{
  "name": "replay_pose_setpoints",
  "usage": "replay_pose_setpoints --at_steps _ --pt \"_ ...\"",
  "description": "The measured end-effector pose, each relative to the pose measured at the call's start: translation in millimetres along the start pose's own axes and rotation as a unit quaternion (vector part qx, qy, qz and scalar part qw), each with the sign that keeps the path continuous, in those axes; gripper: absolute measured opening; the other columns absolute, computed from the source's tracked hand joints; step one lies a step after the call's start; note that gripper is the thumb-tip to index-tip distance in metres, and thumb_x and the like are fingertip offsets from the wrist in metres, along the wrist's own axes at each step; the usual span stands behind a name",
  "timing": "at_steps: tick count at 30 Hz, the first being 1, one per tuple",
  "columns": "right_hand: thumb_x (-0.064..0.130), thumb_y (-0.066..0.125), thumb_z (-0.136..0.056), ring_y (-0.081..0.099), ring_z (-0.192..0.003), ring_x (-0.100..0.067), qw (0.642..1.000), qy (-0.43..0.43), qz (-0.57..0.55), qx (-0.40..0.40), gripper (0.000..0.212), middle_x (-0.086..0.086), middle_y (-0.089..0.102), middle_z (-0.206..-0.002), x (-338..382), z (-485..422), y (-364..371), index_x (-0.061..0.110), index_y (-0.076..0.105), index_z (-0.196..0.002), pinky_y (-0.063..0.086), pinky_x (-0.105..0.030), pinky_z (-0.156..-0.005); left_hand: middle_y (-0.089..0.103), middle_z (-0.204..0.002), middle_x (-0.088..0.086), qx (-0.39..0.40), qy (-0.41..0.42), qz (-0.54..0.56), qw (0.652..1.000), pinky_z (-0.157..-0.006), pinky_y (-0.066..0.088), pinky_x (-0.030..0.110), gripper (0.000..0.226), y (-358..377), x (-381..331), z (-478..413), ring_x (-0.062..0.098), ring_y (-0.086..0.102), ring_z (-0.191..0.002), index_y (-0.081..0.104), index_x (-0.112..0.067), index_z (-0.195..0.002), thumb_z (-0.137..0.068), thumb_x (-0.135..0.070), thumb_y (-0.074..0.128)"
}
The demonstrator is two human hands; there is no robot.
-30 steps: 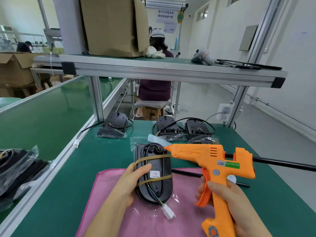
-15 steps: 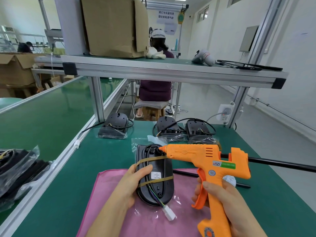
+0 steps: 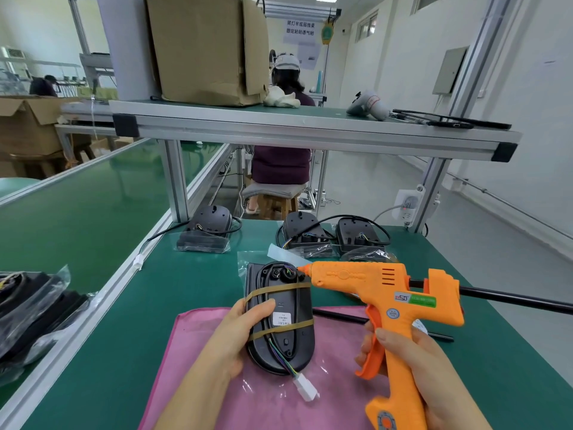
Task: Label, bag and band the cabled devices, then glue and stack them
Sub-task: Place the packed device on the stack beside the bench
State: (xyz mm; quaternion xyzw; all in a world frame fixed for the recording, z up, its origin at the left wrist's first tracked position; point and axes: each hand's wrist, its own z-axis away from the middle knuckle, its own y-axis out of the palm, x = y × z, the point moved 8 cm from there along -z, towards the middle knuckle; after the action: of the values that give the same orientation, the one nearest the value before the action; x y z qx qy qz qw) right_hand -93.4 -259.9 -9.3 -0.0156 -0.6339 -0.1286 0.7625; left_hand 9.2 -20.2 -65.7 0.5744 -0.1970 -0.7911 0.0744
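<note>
**GLUE STEP: NOZZLE REACHING THE CABLE ENTRY**

Bringing the glue gun leftward over the last second and setting its nozzle against the cable entry at the device's far end, just beyond the far edge of the pink mat. Judging from this, moving from banding into gluing, with stacking yet to come. Not yet showing any visible glue bead.

Gripping the gun's handle with the fingers of the right hand, over the mat's right side, one finger lying by the trigger. Clasping the device at its left edge with the left hand, thumb pressing on top, steadying it across the mat's far edge.

Showing as a black oval housing in a clear bag. Crossing it with two tan rubber bands and carrying a white label between them. Trailing coloured wires to a white connector lying near the mat's middle.
</note>
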Motion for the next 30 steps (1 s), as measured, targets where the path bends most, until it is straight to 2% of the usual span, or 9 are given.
replay_pose_setpoints --at_steps 9,15,18,23,27,30 --pt "0.022 0.073 -0.063 0.07 -0.076 -0.041 1.0 -0.011 0.005 0.018 0.048 -0.028 0.07 -0.086 6.7 -1.2 8.6 -0.001 0.066 -0.104 0.059 -0.045 -0.066 0.074 -0.103 0.016 0.003 -0.005 -0.002 1.0 -0.067 0.058 0.038 0.062 1.2 2.3 -0.2 0.033 0.072 -0.091 0.062 -0.01 -0.116 -0.059 -0.025 0.081" --pt "0.019 0.075 -0.061 0.069 -0.074 -0.041 0.999 0.01 0.009 0.035 0.048 -0.029 0.069 -0.085 1.5 2.2 9.7 -0.002 0.066 -0.103 0.058 -0.047 -0.068 0.074 -0.104 0.016 -0.004 -0.003 0.001 1.0 -0.07 0.058 0.039 0.066 -1.7 0.9 -0.8 0.033 0.072 -0.092 0.062 -0.012 -0.118 -0.057 -0.026 0.082" --pt "0.014 0.083 -0.059 0.069 -0.075 -0.043 0.999 0.004 0.019 0.035 0.049 -0.03 0.069 -0.085 1.8 3.7 7.9 -0.005 0.066 -0.101 0.058 -0.048 -0.069 0.073 -0.104 0.016 -0.002 -0.003 0.003 1.0 -0.069 0.058 0.039 0.066 -1.0 -0.2 -0.6 0.033 0.072 -0.092 0.061 -0.011 -0.119 -0.058 -0.025 0.082" --pt "0.018 0.082 -0.06 0.07 -0.077 -0.043 0.999 0.002 0.021 0.038 0.049 -0.029 0.069 -0.086 1.6 3.9 3.6 -0.003 0.066 -0.101 0.058 -0.049 -0.07 0.074 -0.102 0.015 0.0 -0.005 0.004 1.0 -0.067 0.059 0.038 0.063 -0.4 -0.2 -0.1 0.032 0.073 -0.09 0.062 -0.012 -0.117 -0.058 -0.026 0.081" --pt "0.018 0.07 -0.065 0.07 -0.079 -0.043 0.999 -0.025 -0.029 0.032 0.039 -0.03 0.069 -0.088 0.7 -3.1 -4.1 -0.001 0.067 -0.099 0.059 -0.045 -0.063 0.073 -0.104 0.017 0.002 -0.004 0.012 1.0 -0.068 0.059 0.038 0.062 -1.4 0.8 -0.9 0.033 0.072 -0.091 0.062 -0.01 -0.118 -0.061 -0.023 0.079" --pt "0.023 0.07 -0.069 0.07 -0.087 -0.043 0.999 -0.03 -0.04 0.019 0.027 -0.028 0.071 -0.093 -2.2 -11.9 -21.2 0.005 0.075 -0.089 0.059 -0.05 -0.073 0.073 -0.104 0.017 0.003 -0.006 0.014 1.0 -0.07 0.059 0.04 0.062 -1.9 0.9 -0.4 0.033 0.072 -0.092 0.062 -0.01 -0.118 -0.06 -0.022 0.079"
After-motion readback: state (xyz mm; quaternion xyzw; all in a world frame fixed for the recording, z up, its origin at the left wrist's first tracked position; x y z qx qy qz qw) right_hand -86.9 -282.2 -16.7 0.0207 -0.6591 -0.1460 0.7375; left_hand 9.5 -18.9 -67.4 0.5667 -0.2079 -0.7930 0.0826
